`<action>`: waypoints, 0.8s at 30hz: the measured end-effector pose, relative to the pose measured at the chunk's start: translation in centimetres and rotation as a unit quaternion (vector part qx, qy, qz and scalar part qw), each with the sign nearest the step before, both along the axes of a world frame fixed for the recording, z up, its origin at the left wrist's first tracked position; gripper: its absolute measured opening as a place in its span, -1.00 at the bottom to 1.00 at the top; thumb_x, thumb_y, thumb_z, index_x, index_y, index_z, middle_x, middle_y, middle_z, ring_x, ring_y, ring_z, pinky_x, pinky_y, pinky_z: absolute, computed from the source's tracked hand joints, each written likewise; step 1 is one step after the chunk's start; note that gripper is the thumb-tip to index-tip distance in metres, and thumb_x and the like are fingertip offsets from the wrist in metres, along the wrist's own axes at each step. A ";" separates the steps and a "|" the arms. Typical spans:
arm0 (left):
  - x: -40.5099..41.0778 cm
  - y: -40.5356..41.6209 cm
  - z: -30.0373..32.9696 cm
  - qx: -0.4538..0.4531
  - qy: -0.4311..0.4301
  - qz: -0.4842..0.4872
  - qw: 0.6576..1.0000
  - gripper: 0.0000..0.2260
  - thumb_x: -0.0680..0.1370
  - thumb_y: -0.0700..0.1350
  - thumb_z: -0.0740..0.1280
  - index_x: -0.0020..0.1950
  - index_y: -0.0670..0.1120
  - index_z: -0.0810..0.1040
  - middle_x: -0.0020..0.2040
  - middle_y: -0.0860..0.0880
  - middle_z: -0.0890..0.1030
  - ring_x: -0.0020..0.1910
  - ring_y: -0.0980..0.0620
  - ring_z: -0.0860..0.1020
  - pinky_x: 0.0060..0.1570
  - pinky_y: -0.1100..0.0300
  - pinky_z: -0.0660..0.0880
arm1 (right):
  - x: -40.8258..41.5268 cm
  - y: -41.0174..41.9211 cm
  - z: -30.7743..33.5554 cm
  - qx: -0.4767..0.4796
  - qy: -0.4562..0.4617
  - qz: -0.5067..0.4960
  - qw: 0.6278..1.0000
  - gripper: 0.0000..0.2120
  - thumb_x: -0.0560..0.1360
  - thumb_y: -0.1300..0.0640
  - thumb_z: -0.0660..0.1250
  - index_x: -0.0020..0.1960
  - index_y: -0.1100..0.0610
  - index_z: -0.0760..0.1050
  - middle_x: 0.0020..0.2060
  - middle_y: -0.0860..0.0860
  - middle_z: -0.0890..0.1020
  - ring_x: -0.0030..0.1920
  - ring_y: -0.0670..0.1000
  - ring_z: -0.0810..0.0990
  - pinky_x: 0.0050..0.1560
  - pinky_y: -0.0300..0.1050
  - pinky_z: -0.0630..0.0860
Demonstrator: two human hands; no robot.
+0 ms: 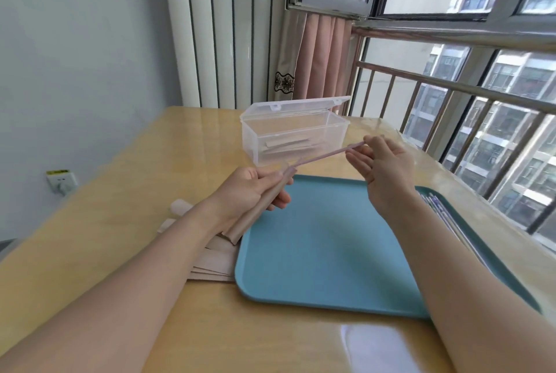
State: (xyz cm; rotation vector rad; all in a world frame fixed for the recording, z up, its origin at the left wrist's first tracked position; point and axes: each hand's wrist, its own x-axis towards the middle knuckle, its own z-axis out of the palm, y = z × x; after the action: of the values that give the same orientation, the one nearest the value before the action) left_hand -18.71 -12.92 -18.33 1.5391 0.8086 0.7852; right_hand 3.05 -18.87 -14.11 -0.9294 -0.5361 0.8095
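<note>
- A thin, pale pink straw (325,153) spans the gap between my two hands above the table. Its near end is at the mouth of a long brown paper sleeve (255,211); how far it has entered, I cannot tell.
- My right hand (383,162) pinches the straw's far tip between thumb and forefinger, with the other fingers fanned loose below.
- My left hand (249,192) is curled round the upper part of the paper sleeve, thumb on top, holding it slanted above the far-left corner of a flat teal plastic tray (325,252).
- The step in hand, as I judge it, is sheathing: most of the straw is bare, with its tip at the opening.
- The next move calls for a straight push along the sleeve's line, with my left grip light enough to leave the mouth open. A skewed push could crumple the paper or bend the straw.
- Just beyond, a clear rectangular plastic box (249,143) stands with its lid raised, and several brown packets (288,146) lie inside.
- Loose straws (442,213) lie along the tray's right side.
- A stack of flat sleeves (210,261) rests on the yellow wooden table (120,192), against the tray's left edge.
</note>
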 end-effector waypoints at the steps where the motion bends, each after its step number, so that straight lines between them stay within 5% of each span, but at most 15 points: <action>1: 0.1 -0.1 0.0 0.009 0.010 0.002 1.000 -0.75 0.66 -0.05 0.25 0.08 -0.16 0.67 -0.24 -0.07 0.72 -0.28 0.09 0.66 -0.28 0.30 0.53 | 0.2 0.0 -0.1 -0.002 -0.009 -0.003 1.000 -0.92 0.62 0.32 0.26 -0.05 0.29 0.48 -0.36 0.15 0.63 -0.37 0.05 0.70 -0.28 -0.21 0.64; 6: 0.2 -0.3 -0.2 0.035 0.053 -0.006 0.998 -0.76 0.66 -0.06 0.26 0.06 -0.15 0.69 -0.19 -0.08 0.74 -0.24 0.10 0.67 -0.27 0.30 0.53 | 0.4 0.2 -0.5 -0.024 -0.069 -0.004 0.997 -0.93 0.62 0.29 0.28 0.03 0.30 0.51 -0.36 0.14 0.64 -0.38 0.06 0.69 -0.28 -0.20 0.64; 12: -0.4 -0.2 0.2 0.035 0.067 -0.047 0.996 -0.74 0.68 -0.08 0.22 0.05 -0.14 0.69 -0.13 -0.09 0.73 -0.20 0.10 0.63 -0.16 0.26 0.52 | 0.5 0.3 -0.4 -0.025 -0.139 -0.028 0.990 -0.85 0.59 0.33 0.24 -0.11 0.23 0.54 -0.32 0.17 0.63 -0.41 0.07 0.67 -0.32 -0.20 0.62; 24: -1.0 -0.4 0.8 0.042 0.092 -0.081 0.992 -0.75 0.67 -0.12 0.23 0.16 -0.20 0.66 -0.17 0.00 0.70 -0.18 0.13 0.61 -0.16 0.29 0.53 | 1.2 0.4 -0.5 -0.020 -0.140 -0.007 0.990 -0.83 0.59 0.36 0.19 -0.03 0.22 0.54 -0.27 0.17 0.65 -0.40 0.01 0.66 -0.33 -0.23 0.62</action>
State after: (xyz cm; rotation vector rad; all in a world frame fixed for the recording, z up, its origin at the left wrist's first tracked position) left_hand -19.69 -13.29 -17.57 1.7472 0.7803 0.5697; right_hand 4.24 -18.48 -14.58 -1.0916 -0.7589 0.6822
